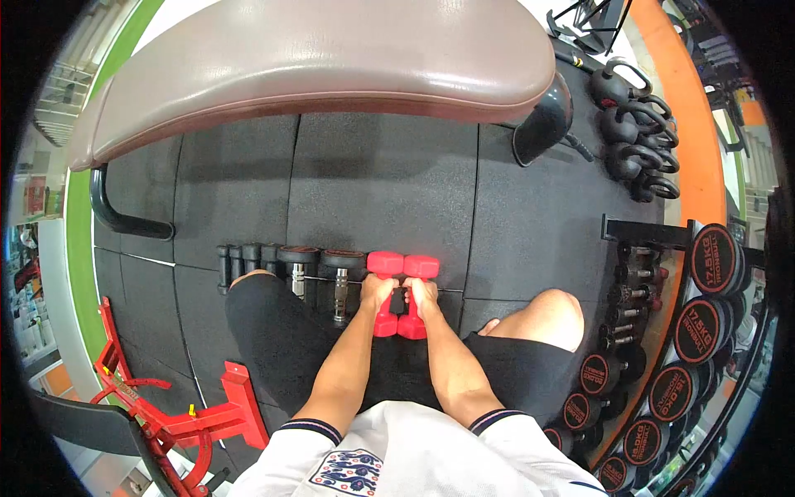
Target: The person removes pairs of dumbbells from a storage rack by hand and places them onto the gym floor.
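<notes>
Two red hex dumbbells lie side by side between my knees, at the right end of a row on the black mat. My left hand (378, 291) is closed round the handle of the left red dumbbell (385, 264). Round the handle of the right red dumbbell (421, 266), my right hand (421, 296) is closed too. Both wrists are close together, and parts of the fingers are hidden. Just left of them lies a black dumbbell with a chrome handle (340, 286), then another chrome-handled dumbbell (298, 277). Several small black dumbbells (251, 255) continue the row to the left.
A padded bench (331, 58) spans the far side, above the rubber mat (381, 182). Several kettlebells (623, 128) stand at the back right. Along the right runs a rack with round-headed dumbbells (698, 330). At the left is a red metal frame (211, 422).
</notes>
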Motion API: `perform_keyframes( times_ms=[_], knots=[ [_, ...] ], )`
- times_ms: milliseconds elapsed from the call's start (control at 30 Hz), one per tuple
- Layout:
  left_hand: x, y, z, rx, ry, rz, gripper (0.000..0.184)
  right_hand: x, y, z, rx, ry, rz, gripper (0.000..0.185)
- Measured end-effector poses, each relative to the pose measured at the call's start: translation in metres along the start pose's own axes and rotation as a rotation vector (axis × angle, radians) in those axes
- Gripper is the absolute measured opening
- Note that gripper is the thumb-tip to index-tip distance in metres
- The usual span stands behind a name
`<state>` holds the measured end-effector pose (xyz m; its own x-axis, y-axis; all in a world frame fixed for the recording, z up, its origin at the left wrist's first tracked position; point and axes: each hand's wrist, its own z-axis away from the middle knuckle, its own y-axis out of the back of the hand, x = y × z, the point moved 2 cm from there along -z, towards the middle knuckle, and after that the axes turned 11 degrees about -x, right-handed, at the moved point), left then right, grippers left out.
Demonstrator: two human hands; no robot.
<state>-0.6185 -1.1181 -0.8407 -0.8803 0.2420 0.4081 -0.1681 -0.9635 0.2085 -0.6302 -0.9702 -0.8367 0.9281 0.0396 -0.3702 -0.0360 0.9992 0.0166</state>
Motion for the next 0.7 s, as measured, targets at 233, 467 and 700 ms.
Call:
perform_keyframes(
  times_ms=[233, 467, 700],
  knots=[
    [0.039, 0.01, 0.05, 0.043, 0.117, -0.483, 0.083, -0.022, 0.0, 0.034, 0.126, -0.023, 0.644, 0.081],
    [0.021, -0.003, 0.056, -0.119, 0.094, -0.756, 0.109, -0.029, -0.005, 0.113, -0.015, -0.149, 1.14, 0.112],
    [0.028, -0.002, 0.052, -0.13, 0.132, -0.768, 0.098, 0.003, 0.006, 0.094, -0.11, 0.059, 1.007, 0.134]
  ],
)
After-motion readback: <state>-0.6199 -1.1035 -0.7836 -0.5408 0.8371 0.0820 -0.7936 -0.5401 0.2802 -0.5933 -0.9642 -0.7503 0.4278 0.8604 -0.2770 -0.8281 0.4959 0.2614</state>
